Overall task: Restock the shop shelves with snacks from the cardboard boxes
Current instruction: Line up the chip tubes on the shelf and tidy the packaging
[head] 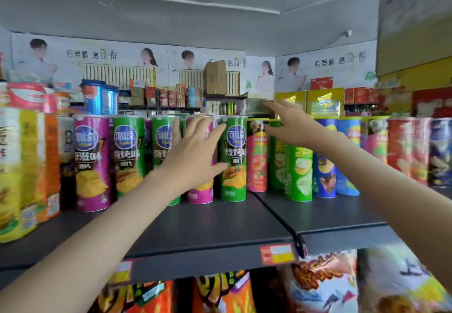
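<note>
Green chip can point(236, 166) stands upright, maybe brushing the spread-fingered left grip point(195, 151); right grip point(291, 126) likewise spread, empty.

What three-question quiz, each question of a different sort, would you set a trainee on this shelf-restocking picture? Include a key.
1. True or false: the left grip is curled round a can.
2. Which colour is the can standing directly right of the green can that is just right of the left grip? A pink, B orange, C white.
3. Fill the gap: the snack bags sit ___ the black shelf that bears the cans.
Key: 1 false, its fingers are spread and hold nothing. 2 A. 3 below.
</note>
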The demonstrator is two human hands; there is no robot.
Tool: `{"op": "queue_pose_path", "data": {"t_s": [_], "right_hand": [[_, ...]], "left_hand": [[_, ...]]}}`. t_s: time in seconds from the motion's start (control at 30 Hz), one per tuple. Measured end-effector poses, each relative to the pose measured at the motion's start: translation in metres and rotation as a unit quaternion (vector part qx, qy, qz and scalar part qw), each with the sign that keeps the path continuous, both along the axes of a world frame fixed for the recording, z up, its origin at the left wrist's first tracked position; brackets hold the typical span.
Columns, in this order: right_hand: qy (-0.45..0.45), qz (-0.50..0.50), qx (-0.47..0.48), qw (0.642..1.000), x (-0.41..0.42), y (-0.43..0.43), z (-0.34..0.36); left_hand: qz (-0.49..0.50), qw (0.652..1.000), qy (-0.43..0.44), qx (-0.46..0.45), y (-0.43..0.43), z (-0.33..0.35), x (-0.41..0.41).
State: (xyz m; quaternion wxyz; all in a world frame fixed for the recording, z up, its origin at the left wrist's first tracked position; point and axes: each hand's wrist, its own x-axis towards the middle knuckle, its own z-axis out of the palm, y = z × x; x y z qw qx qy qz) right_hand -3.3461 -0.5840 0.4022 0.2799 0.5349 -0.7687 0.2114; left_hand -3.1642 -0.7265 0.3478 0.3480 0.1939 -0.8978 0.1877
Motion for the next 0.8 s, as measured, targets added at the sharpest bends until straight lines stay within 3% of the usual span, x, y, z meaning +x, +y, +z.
{"op": "queue_pose_path", "data": {"t_s": [0.33, 0.63, 0.8], "right_hand": [[0.139, -0.038, 0.137, 0.98, -0.071, -0.044, 0.031], [0.085, -0.142, 0.31, 0.936, -0.083, -0.097, 0.061], [0.077, -0.13, 0.334, 0.93, -0.078, -0.104, 0.073]], "left_hand": [[0.054, 0.998, 0.03, -0.001, -0.001, 0.026, -0.069], [0.062, 0.997, -0.034, -0.026, -0.023, 0.045, -0.092], [0.052, 0.997, -0.046, -0.018, -0.026, 0.047, -0.092]]}}
